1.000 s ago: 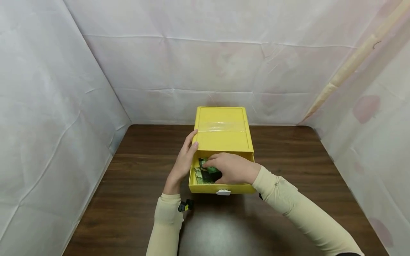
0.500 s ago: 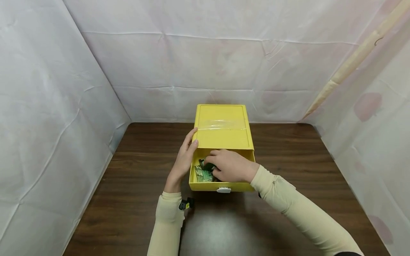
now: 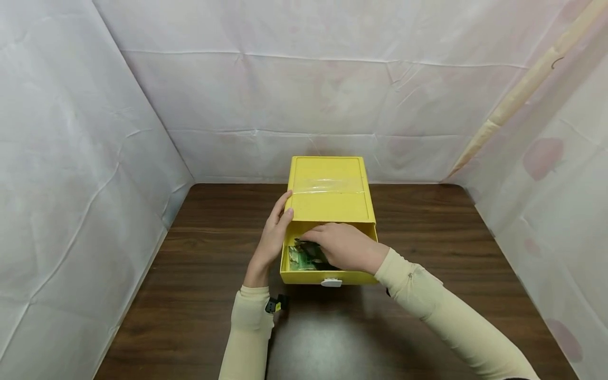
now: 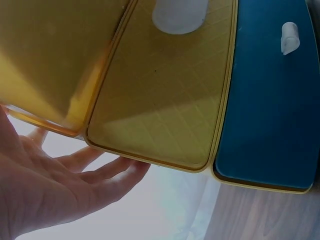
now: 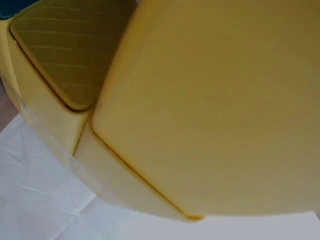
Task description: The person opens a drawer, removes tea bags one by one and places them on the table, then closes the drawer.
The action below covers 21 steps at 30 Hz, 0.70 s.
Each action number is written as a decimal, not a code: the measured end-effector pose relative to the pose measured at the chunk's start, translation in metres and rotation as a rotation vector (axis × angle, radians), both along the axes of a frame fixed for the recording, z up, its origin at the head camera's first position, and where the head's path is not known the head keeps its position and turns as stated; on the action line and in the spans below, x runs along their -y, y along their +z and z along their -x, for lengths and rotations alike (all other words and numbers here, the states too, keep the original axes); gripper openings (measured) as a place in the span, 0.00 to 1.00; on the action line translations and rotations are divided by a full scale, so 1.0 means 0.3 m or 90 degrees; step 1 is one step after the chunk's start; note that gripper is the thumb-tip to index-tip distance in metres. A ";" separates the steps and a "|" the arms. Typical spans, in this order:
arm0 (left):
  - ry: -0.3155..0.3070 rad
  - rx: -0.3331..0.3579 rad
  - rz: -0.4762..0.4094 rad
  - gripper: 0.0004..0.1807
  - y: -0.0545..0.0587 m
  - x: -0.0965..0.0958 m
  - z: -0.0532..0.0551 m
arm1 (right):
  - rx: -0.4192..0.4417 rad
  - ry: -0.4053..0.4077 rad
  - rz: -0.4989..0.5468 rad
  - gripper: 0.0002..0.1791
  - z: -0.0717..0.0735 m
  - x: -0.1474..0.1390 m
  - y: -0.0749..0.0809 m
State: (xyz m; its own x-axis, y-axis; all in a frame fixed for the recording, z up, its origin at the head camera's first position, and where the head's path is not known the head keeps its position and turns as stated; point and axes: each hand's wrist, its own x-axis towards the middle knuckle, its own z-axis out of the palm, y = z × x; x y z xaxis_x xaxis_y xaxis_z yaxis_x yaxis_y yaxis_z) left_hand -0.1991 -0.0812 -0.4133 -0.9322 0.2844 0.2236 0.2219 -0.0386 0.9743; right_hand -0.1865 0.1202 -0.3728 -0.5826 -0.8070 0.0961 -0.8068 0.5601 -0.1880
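Note:
A yellow drawer cabinet [image 3: 332, 203] stands on the table, its top drawer [image 3: 304, 277] pulled out toward me. My left hand [image 3: 272, 237] rests against the cabinet's left side, fingers extended, which the left wrist view also shows of the hand [image 4: 65, 185]. Inside the drawer, my right hand [image 3: 347, 247] reaches over green and dark flat pieces [image 3: 300, 258]. Their kind is hard to make out. Its fingertips touch or hover over a dark piece; the thumb is hidden. In the right wrist view, the pulled-out drawer [image 5: 215, 110] fills most of the frame and no hand shows.
Below the pulled-out drawer are a shut yellow drawer [image 4: 165, 100] and a shut blue drawer [image 4: 270, 110], each with a white handle. Clear tape crosses the cabinet top. The brown wooden table [image 3: 214, 316] is walled by white sheeting [image 3: 266, 95].
My right hand's fingers have shifted among the pieces in the drawer, and those pieces lie differently. My left hand has stayed at the cabinet's side.

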 end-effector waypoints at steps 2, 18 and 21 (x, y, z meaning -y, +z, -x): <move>-0.003 -0.005 0.002 0.29 0.000 -0.002 -0.001 | 0.014 0.001 0.012 0.19 -0.014 -0.015 0.019; 0.037 0.000 0.008 0.29 0.019 0.028 -0.031 | -0.092 0.045 0.462 0.21 -0.073 -0.198 0.212; 0.045 0.005 -0.002 0.29 -0.004 0.039 -0.025 | -0.159 0.028 0.560 0.20 -0.040 -0.230 0.224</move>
State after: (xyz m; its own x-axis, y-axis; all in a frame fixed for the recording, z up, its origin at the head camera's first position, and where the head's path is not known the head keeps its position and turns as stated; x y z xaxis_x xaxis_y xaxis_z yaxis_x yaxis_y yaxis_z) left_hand -0.1916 -0.0930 -0.4146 -0.9519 0.2173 0.2162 0.2158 -0.0258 0.9761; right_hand -0.1744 0.1892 -0.3057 -0.4331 -0.4042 0.8056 -0.8984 0.2657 -0.3497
